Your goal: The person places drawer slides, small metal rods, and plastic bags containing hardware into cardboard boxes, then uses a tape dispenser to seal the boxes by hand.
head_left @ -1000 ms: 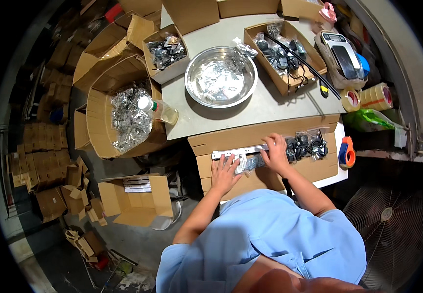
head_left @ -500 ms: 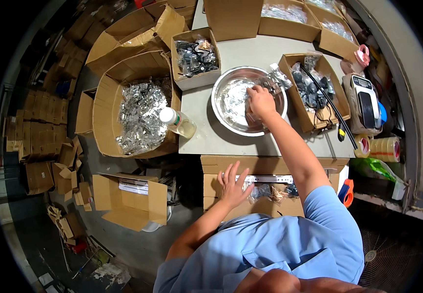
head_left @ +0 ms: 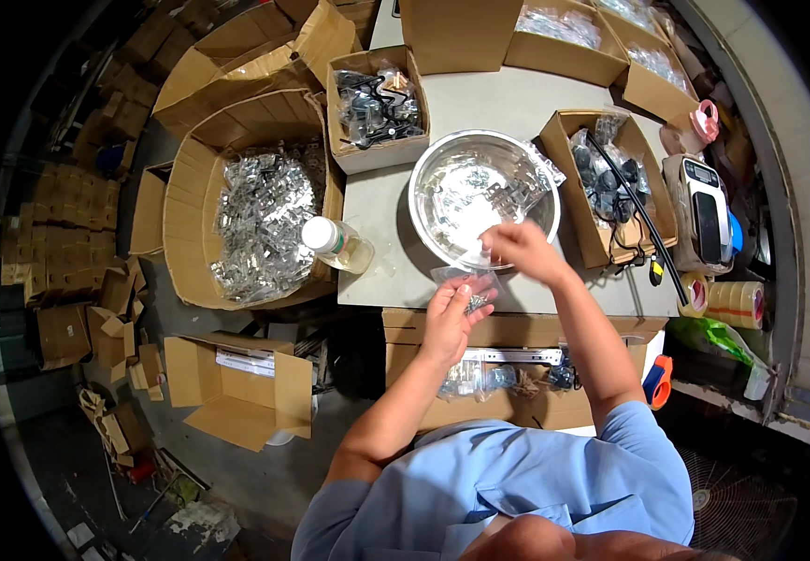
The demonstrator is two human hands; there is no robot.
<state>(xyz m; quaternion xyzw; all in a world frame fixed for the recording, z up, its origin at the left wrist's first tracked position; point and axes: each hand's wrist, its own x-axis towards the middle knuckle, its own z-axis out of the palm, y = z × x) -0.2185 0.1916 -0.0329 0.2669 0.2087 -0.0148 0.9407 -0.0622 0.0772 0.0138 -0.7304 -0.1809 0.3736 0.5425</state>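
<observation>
In my left hand (head_left: pixel 451 323) is a small clear plastic bag (head_left: pixel 476 283) with little silvery pieces in it, held upright between thumb and fingers by the table's front edge. My right hand (head_left: pixel 524 251) hovers just above and to the right of the bag, over the near rim of the bowl. Its fingers are curled together, and whatever they hold is hidden. The shiny metal bowl (head_left: pixel 414 201) stands on the white table (head_left: pixel 381 201) with several clear packets (head_left: pixel 489 178) inside. Below my hands, an open carton (head_left: pixel 405 327) contains a metal rail (head_left: pixel 517 355) and bagged parts.
On the left, a big carton (head_left: pixel 190 178) holds many silvery packets, beside a white-capped jar (head_left: pixel 353 252). A box of black parts (head_left: pixel 377 154) stands behind. Right of the bowl is another box (head_left: pixel 601 248) with a black rod across it, then a scale (head_left: pixel 704 220) and tape rolls (head_left: pixel 737 304).
My right hand has come out of the bowl toward me. My left hand has risen from above the open carton to the table edge and now grips a small plastic bag.
</observation>
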